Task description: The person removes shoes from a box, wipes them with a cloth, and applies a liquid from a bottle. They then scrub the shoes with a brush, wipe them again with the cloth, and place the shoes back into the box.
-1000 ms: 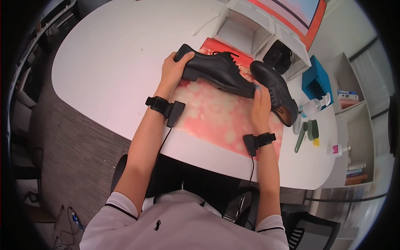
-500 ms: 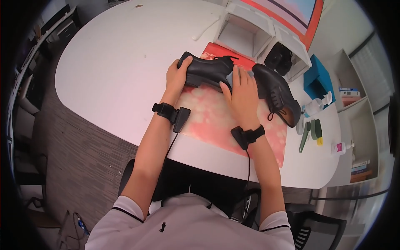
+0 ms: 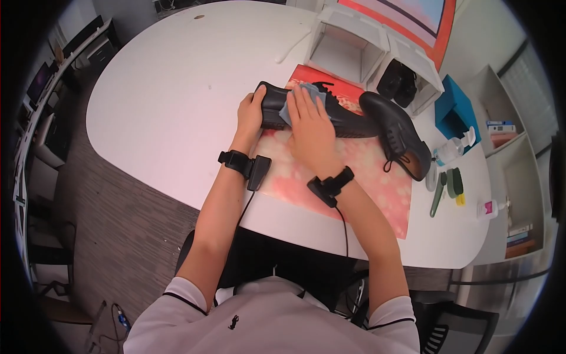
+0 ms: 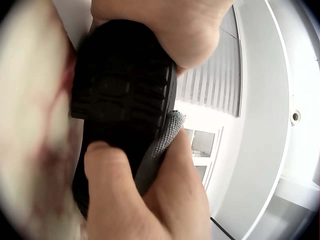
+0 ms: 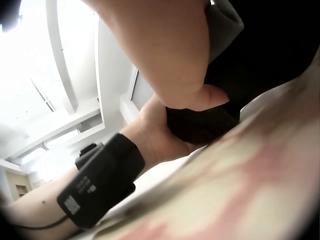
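White table [image 3: 153,106]: black shoe [image 3: 351,122] held over the patterned mat [image 3: 372,171].
Long axis: set crosswise, heel left, toe right.
Heel: gripped by the left hand [image 3: 250,115].
Cloth [image 3: 319,90]: pressed against the shoe by the right hand [image 3: 312,127], its thumb laid on the sole.
Toe: covered by neither hand, nearer the right.

Head view from above the held shoe [image 3: 349,122], looking down, left wrist view close, facing its sole [image 4: 120,85], right wrist view low beside it, both wrist views sharing its heel [image 5: 200,126]
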Demonstrator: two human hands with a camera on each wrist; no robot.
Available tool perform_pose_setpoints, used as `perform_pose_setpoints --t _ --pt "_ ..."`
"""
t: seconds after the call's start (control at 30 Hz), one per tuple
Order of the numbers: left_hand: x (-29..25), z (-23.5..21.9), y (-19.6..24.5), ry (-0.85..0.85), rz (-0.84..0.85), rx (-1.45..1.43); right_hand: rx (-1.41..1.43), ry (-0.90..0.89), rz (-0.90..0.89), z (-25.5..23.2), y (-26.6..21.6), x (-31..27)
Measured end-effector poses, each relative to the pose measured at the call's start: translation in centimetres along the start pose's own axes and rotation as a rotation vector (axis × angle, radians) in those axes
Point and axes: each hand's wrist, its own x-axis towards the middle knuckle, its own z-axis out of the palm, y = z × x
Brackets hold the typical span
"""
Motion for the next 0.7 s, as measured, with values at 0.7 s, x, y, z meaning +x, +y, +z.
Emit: perform_pose_setpoints --t 0.7 --pt "-0.5 0.5 0.0 -0.020 0.006 0.081 -0.102 -0.006 0.114 0.0 -0.9 -0.7"
